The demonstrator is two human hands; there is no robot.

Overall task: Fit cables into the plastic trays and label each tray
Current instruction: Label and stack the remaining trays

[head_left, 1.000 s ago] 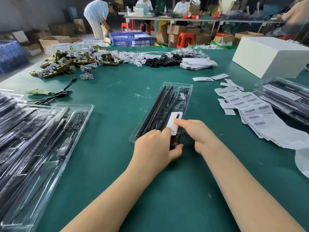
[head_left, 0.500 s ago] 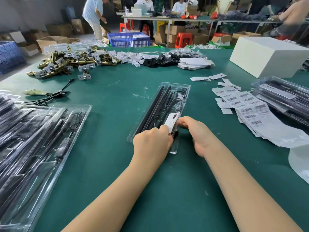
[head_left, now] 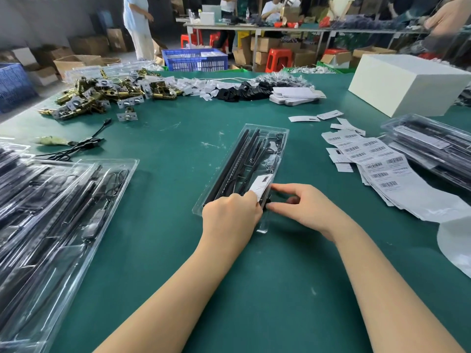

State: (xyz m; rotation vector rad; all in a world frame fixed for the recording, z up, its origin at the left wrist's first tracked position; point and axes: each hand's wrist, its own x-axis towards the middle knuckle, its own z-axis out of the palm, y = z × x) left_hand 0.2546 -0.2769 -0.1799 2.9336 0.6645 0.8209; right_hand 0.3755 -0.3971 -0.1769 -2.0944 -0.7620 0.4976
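Hands (head_left: 230,212) (head_left: 303,208) apparently pinch white paper label (head_left: 260,186) on clear ribbed tray (head_left: 277,138)

barcodes on label sheets (head_left: 377,159) — text unreadable

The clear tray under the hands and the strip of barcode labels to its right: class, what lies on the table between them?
In the head view, only bare green table lies between the clear tray and the barcode labels.
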